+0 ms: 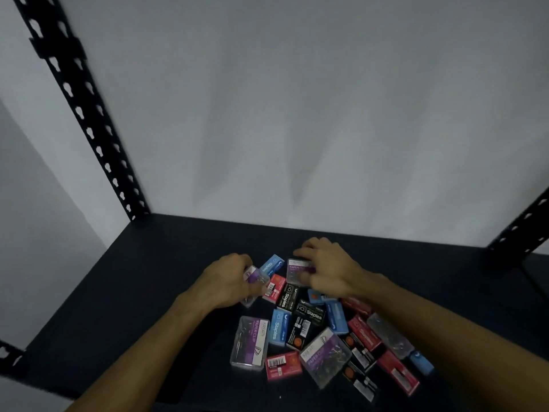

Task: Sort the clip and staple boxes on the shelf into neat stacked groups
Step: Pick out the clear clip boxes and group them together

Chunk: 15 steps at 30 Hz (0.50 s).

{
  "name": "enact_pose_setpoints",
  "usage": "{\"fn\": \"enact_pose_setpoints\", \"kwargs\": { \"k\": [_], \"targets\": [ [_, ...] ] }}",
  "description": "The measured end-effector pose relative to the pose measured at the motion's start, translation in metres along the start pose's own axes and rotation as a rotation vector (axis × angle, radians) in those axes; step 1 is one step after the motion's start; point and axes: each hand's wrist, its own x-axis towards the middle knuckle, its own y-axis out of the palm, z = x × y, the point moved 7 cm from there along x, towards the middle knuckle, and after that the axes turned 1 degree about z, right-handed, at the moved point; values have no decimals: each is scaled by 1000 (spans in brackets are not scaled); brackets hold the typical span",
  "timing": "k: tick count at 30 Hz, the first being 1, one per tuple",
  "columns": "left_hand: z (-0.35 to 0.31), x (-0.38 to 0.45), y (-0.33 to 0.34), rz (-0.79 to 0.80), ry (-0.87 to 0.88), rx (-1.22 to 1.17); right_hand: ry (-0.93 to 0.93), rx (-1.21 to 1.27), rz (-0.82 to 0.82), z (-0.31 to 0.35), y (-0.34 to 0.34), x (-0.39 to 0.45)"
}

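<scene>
We are pulling clip cases from the jumbled pile [323, 331] on the shelf [148, 278]; our left hand [228, 281] closes on 1 paper clip case [253, 276]; our right hand [329, 267] clasps another case [295, 270]; next, stack both apart.

Both forearms extended forward; left hand [228, 279] fingers curled closed, right hand [329, 269] palm-down, fingers bent.

dim, soft-focus view; pale wall [297, 114] brightest, edges bowed.
</scene>
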Motion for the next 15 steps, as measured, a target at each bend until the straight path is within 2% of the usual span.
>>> {"fn": "enact_pose_setpoints", "kwargs": {
  "k": [6, 12, 15],
  "targets": [
    [-7, 2, -5, -141, 159, 29, -56, -106, -23, -7, 2, 10],
    [-10, 7, -3, -177, 312, 69, -56, -68, -31, -7, -4, 11],
    [-9, 7, -1, -157, 324, -14, -35, -4, -37, -2, -6, 7]
  ]
}}
